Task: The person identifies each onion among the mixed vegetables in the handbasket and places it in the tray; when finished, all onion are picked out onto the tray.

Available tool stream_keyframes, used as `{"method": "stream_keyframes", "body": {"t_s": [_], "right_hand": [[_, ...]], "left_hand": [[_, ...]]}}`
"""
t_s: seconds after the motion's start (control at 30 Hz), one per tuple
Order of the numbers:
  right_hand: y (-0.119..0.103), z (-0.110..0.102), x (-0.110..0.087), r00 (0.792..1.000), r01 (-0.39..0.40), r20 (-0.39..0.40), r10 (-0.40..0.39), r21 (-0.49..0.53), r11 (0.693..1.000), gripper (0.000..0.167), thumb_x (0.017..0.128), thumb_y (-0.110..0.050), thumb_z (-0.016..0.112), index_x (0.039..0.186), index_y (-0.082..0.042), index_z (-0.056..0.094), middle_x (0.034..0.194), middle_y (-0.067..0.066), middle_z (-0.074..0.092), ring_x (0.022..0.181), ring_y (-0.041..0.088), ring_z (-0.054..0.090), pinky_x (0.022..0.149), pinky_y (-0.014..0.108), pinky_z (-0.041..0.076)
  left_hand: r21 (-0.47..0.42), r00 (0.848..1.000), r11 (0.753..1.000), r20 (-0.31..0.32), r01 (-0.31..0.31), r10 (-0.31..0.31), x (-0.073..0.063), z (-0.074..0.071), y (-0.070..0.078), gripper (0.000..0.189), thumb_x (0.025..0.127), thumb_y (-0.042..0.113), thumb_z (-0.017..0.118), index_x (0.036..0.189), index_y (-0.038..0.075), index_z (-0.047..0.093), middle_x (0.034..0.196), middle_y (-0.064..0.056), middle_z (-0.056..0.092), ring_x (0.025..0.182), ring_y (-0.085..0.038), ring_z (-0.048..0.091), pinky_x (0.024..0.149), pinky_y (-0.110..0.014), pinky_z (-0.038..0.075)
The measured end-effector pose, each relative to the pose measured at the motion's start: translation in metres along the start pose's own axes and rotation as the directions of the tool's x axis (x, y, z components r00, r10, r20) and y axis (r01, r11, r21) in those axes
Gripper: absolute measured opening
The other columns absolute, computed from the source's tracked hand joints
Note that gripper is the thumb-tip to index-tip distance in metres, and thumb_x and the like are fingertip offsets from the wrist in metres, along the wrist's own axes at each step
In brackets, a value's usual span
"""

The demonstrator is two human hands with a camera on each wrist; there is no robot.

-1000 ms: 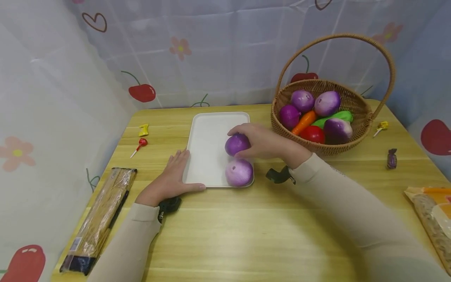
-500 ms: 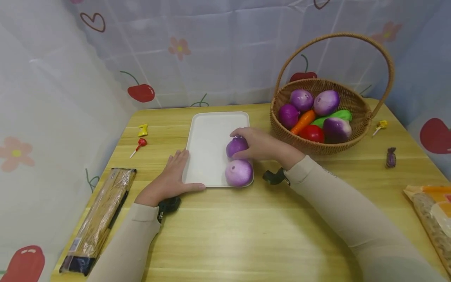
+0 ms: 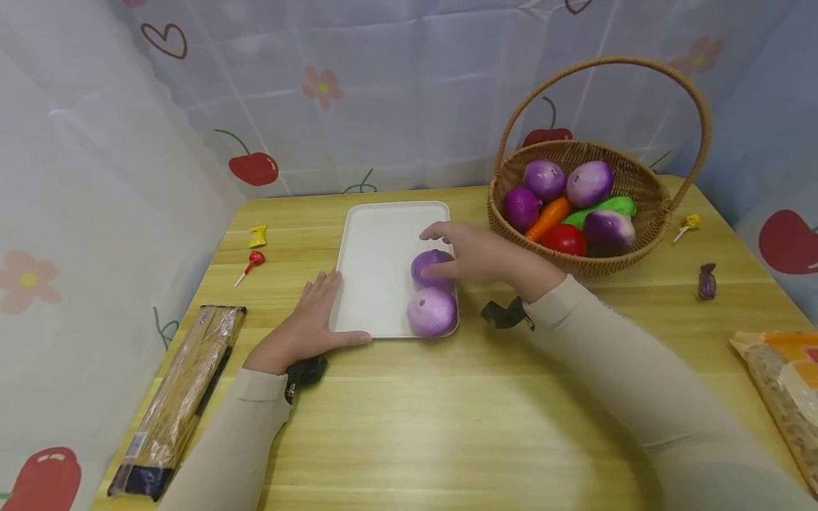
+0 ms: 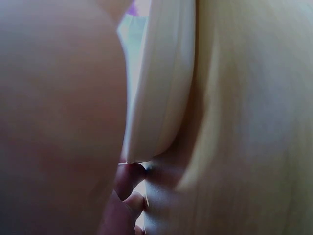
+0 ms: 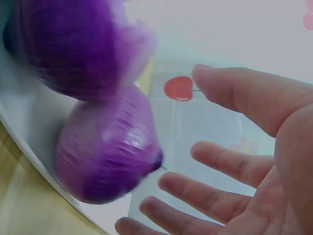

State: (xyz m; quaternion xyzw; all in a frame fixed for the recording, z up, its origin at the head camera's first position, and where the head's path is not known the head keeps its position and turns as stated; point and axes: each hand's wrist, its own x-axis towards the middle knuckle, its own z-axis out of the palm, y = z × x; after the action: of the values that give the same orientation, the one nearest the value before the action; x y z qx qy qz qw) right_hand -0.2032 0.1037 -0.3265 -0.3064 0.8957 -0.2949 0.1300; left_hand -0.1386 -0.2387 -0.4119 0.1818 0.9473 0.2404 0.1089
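Observation:
Two purple onions sit one behind the other along the right side of a white tray (image 3: pixel 377 248). The darker onion (image 3: pixel 424 264) is behind the paler onion (image 3: pixel 432 312), close against it. My right hand (image 3: pixel 486 255) hovers beside the darker one, overlapping it in the head view. In the right wrist view its fingers (image 5: pixel 215 196) are spread and hold nothing, apart from the nearer onion (image 5: pixel 107 147). My left hand (image 3: pixel 305 323) rests at the tray's front left corner, fingers along the left side and thumb along the front edge. The tray's rim (image 4: pixel 164 98) shows beside it in the left wrist view.
A wicker basket (image 3: pixel 594 265) at the back right holds onions, a carrot, a red vegetable and a green one. Wrapped candies and lollipops lie at both sides. A long plastic-wrapped pack (image 3: pixel 182 397) lies left; a filled bag (image 3: pixel 782 397) is at the right edge.
My right hand has let go of the darker onion; its fingers have opened and lifted off. The onion stays on the tray, tip upward. My left hand has not moved.

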Motion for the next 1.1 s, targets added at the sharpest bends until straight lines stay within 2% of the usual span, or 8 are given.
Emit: {"method": "stream_keyframes", "body": {"t_s": [0.2,0.37,0.43,0.53,0.73,0.9,1.1], "right_hand": [[-0.006,-0.023,-0.016,0.999,0.014,-0.053,-0.012,0.036,0.999,0.063,0.095,-0.04,0.08,0.148,-0.013,0.059,0.142,0.006,0.062,0.127,0.03,0.058,0.103,0.046,0.051],[0.0,-0.062,-0.034,0.983,0.058,-0.177,-0.053,0.021,0.998,0.057,0.098,-0.034,0.079,0.145,-0.006,0.061,0.142,0.008,0.062,0.126,0.029,0.06,0.103,0.048,0.053],[0.006,-0.079,-0.042,0.972,0.036,-0.231,-0.035,0.001,0.999,0.055,0.099,-0.034,0.077,0.143,-0.005,0.062,0.139,0.011,0.063,0.123,0.03,0.062,0.103,0.049,0.052],[0.016,-0.101,-0.056,0.963,-0.045,-0.267,0.042,-0.007,0.999,0.057,0.101,-0.04,0.074,0.144,-0.006,0.061,0.137,0.013,0.063,0.122,0.033,0.063,0.104,0.053,0.051],[0.046,-0.136,-0.08,0.947,-0.212,-0.244,0.207,0.005,0.977,0.069,0.102,-0.052,0.067,0.152,-0.007,0.052,0.147,0.021,0.055,0.132,0.048,0.053,0.108,0.066,0.041],[0.07,-0.149,-0.1,0.933,-0.281,-0.241,0.267,-0.024,0.959,0.071,0.104,-0.049,0.064,0.154,-0.002,0.047,0.149,0.029,0.05,0.134,0.053,0.047,0.106,0.072,0.037],[0.09,-0.156,-0.117,0.922,-0.32,-0.248,0.297,-0.056,0.946,0.073,0.104,-0.051,0.064,0.153,0.001,0.046,0.148,0.033,0.049,0.132,0.054,0.046,0.103,0.075,0.036]], "left_hand": [[0.0,1.0,1.0,0.001,-0.003,0.003,0.0,0.001,0.001,0.139,0.078,0.08,0.075,0.168,0.001,0.005,0.174,-0.015,0.004,0.159,-0.034,-0.006,0.126,-0.05,-0.004],[0.002,1.0,1.0,-0.006,-0.008,0.008,0.001,0.002,0.001,0.139,0.078,0.08,0.075,0.168,0.0,0.005,0.174,-0.016,0.004,0.159,-0.034,-0.005,0.126,-0.05,-0.004],[0.0,1.0,1.0,-0.01,-0.007,0.007,0.0,0.002,0.001,0.139,0.078,0.079,0.076,0.168,0.0,0.005,0.174,-0.017,0.005,0.159,-0.035,-0.005,0.126,-0.05,-0.004],[0.0,1.0,1.0,-0.009,-0.007,0.007,0.0,0.002,0.001,0.139,0.078,0.079,0.076,0.168,-0.001,0.006,0.174,-0.017,0.005,0.159,-0.035,-0.005,0.126,-0.05,-0.004],[0.006,1.0,1.0,-0.007,-0.003,0.003,-0.002,0.001,0.001,0.138,0.078,0.079,0.076,0.168,0.0,0.006,0.174,-0.017,0.005,0.159,-0.035,-0.005,0.126,-0.049,-0.004],[0.012,1.0,1.0,-0.009,-0.004,0.004,-0.001,0.0,0.002,0.138,0.078,0.079,0.075,0.168,0.001,0.006,0.174,-0.017,0.005,0.159,-0.035,-0.005,0.126,-0.05,-0.003],[0.007,1.0,1.0,-0.008,-0.002,0.002,-0.001,-0.001,0.003,0.138,0.079,0.078,0.076,0.168,0.0,0.006,0.174,-0.017,0.006,0.159,-0.035,-0.005,0.126,-0.05,-0.003]]}}
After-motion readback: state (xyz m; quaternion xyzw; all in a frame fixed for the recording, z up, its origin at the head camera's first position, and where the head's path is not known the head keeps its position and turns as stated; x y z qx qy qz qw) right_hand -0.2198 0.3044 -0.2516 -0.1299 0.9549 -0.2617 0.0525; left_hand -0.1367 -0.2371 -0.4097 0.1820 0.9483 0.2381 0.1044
